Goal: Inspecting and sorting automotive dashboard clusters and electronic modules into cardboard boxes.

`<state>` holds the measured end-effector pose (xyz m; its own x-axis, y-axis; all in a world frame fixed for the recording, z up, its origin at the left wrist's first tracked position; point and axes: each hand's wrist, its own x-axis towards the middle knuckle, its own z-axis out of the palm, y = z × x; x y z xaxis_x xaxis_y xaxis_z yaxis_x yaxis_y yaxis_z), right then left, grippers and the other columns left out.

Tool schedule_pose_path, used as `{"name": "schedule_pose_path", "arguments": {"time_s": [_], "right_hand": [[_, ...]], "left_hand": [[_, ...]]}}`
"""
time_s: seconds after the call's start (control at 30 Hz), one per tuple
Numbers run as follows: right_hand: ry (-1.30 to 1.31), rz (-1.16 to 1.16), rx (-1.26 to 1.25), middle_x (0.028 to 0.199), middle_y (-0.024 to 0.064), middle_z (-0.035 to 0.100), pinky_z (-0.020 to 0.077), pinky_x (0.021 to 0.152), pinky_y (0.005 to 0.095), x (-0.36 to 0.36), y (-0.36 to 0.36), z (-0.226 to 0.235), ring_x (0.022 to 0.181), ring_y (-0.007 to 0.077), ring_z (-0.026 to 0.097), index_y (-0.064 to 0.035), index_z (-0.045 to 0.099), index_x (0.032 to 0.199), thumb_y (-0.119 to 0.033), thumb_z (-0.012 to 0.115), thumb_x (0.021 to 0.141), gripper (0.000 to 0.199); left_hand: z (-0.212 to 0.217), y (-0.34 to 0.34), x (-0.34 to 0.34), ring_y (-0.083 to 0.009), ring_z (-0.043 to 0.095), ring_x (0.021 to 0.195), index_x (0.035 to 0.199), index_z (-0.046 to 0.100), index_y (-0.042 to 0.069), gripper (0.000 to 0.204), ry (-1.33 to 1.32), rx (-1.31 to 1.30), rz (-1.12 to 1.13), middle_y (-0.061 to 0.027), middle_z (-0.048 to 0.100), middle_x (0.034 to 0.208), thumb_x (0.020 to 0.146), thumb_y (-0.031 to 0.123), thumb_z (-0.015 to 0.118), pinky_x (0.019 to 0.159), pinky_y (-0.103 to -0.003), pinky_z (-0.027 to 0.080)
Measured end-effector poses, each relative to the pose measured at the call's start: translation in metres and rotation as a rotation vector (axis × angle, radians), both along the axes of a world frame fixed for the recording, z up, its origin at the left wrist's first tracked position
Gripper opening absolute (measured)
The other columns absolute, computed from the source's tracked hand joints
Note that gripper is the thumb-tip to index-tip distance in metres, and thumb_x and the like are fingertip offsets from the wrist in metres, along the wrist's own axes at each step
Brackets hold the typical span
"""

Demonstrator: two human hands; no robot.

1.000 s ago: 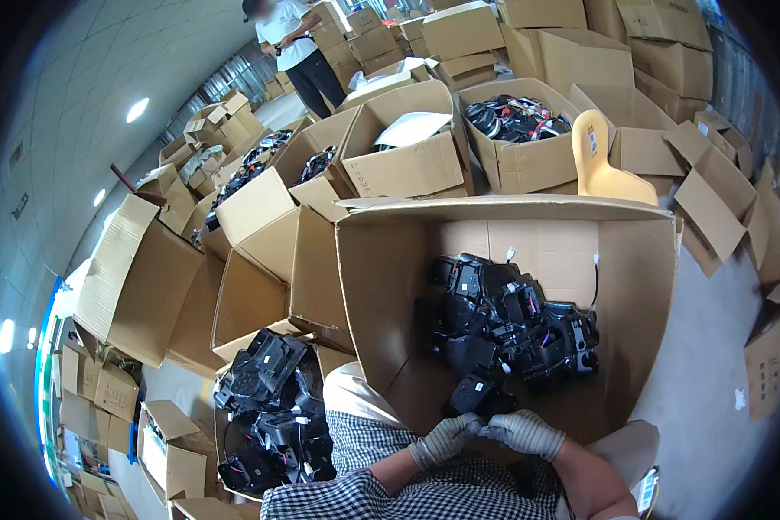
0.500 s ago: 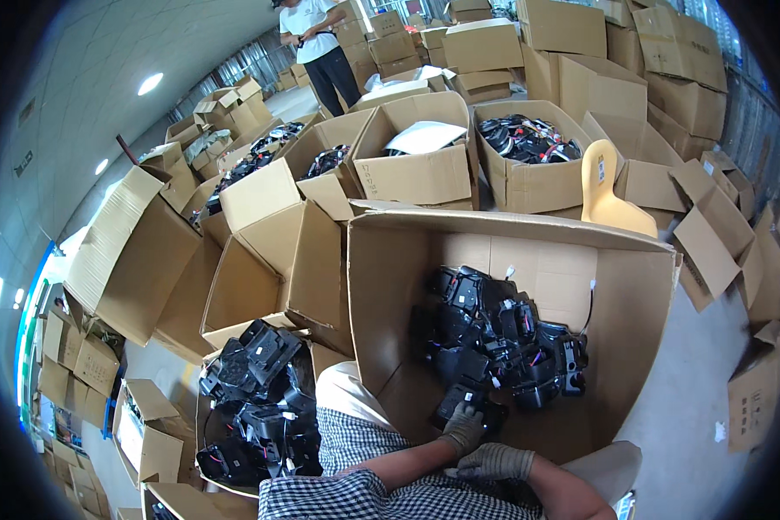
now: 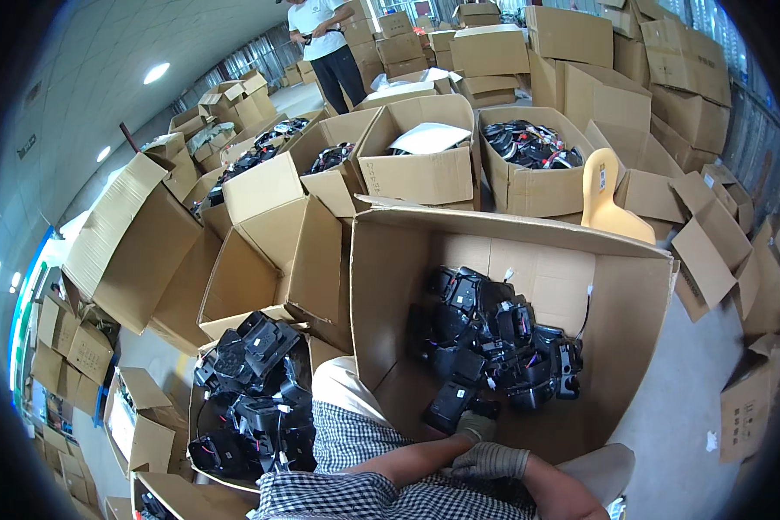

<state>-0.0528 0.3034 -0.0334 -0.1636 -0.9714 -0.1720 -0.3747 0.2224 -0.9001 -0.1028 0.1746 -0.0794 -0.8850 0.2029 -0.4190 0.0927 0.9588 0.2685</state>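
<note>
A big open cardboard box [image 3: 633, 303] stands in front of me with a heap of black plastic parts [image 3: 494, 338] and wires in it. My left hand [image 3: 475, 425], in a grey glove, reaches into the box's near side and grips a black plastic part [image 3: 449, 404] at the edge of the heap. My right hand [image 3: 491, 461], also gloved, lies just behind it over my left wrist with its fingers curled. What it holds, if anything, is hidden.
A second open box of black parts [image 3: 251, 399] stands to my left. Many open and closed cardboard boxes crowd all around, some holding black parts [image 3: 529, 143]. A yellow chair [image 3: 611, 199] stands behind the big box. A person in a white shirt [image 3: 325, 39] stands far back.
My view has tipped up and both hands have slid toward the near wall of the box, the left one still at the black part.
</note>
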Motion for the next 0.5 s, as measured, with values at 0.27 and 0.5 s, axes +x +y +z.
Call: {"name": "schedule_pose_path", "arguments": {"time_s": [0.27,0.5], "right_hand": [[-0.057,0.022,0.174,0.094,0.0076,0.068,0.0479,0.084,0.0348,-0.012,-0.006,0.028,0.089,0.0218,0.064,-0.0148,0.068,0.106,-0.04,0.05,0.094,0.033],[-0.557,-0.246,0.118,0.098,0.0079,0.069,0.0497,0.085,0.0315,0.012,-0.004,0.006,0.096,0.0152,0.062,-0.0036,0.066,0.108,-0.026,0.051,0.097,0.03]], "left_hand": [[-0.001,-0.111,0.019,-0.0269,0.066,0.078,0.104,0.063,0.005,0.032,0.085,1.568,0.877,-0.0101,0.069,0.085,0.087,0.033,0.058,0.076,-0.044,0.053],[0.123,-0.136,0.073,-0.0267,0.046,0.126,0.138,0.041,0.009,0.065,0.449,2.106,0.728,-0.0091,0.049,0.136,0.091,0.053,0.048,0.108,-0.043,0.036]]}}
